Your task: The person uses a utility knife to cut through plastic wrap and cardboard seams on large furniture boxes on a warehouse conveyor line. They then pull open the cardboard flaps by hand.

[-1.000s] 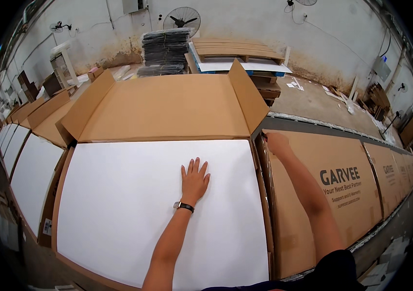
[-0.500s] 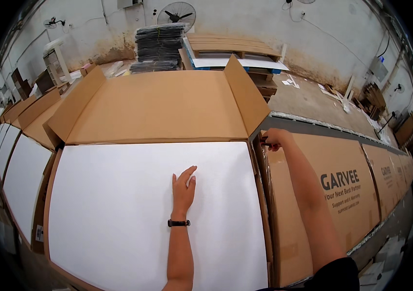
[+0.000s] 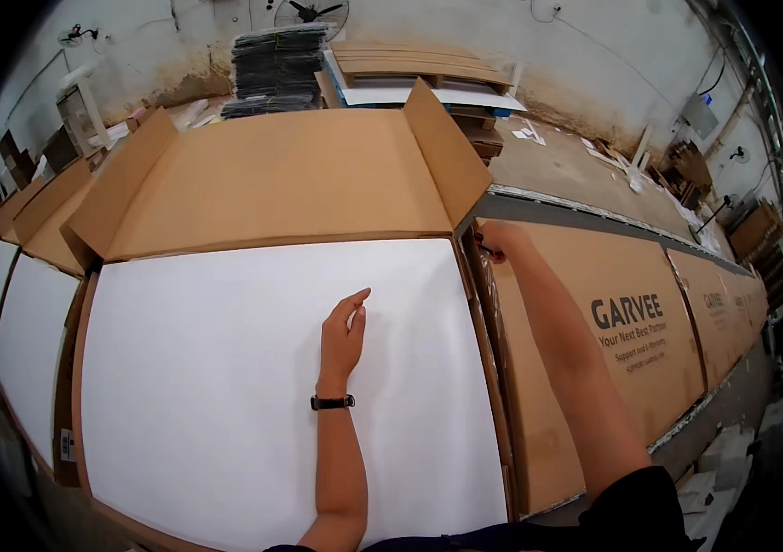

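My left hand [image 3: 344,342], with a dark band on its wrist, hovers over or rests on a large white sheet [image 3: 207,386]; contact cannot be told. Its fingers are stretched out and it holds nothing. The sheet fills an open cardboard box [image 3: 281,184] whose far flap stands up. Out to the right, my right hand [image 3: 505,241] is closed at the far left corner of a taped cardboard box [image 3: 552,368], beside the open one. A small dark thing shows at its fingers, too small to name.
Further boxes with white sheets [image 3: 33,317] stand in a row at the left. More closed cartons [image 3: 709,304] continue to the right. Behind are a stack of dark sheets [image 3: 272,69], wooden boards on pallets [image 3: 419,64] and a wall fan [image 3: 313,14].
The whole view has tilted, so the boxes appear higher and further left. My left fingers have drawn closer together. My right hand stays at the same box corner.
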Available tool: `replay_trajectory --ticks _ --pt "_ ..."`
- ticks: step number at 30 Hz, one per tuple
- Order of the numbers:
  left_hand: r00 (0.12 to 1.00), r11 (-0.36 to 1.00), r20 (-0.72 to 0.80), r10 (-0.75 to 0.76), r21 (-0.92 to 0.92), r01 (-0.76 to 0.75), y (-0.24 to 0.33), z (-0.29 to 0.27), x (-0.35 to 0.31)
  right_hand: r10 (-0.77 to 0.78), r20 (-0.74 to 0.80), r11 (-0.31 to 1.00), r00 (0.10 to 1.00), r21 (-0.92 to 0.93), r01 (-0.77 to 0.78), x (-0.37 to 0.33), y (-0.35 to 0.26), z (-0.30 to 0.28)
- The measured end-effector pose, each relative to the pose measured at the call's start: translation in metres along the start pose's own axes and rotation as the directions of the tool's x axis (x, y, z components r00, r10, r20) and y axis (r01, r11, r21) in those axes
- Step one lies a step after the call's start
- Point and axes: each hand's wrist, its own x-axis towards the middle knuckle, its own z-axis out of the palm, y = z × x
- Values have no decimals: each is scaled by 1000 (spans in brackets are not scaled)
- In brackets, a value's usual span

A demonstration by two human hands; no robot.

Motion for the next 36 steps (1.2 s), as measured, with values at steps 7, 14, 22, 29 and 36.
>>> replay_trajectory --ticks 7,14,22,29,36 --pt "998 995 24 53 87 -55 -14 8 5 -135 -71 987 988 -97 128 -74 18 30" --pt "978 980 138 160 99 -174 -4 42 1 -150 -92 986 984 -81 143 -322 97 143" --pt "487 607 439 755 -186 -773 148 118 -108 70 -190 984 979 -145 -99 -503 128 274" --pt "-463 183 699 545 -638 -748 187 89 -363 167 -251 985 954 91 -149 -490 129 290" --pt "-714 -423 571 406 -575 -700 269 2 -352 112 -424 992 898 103 -75 -492 139 306"
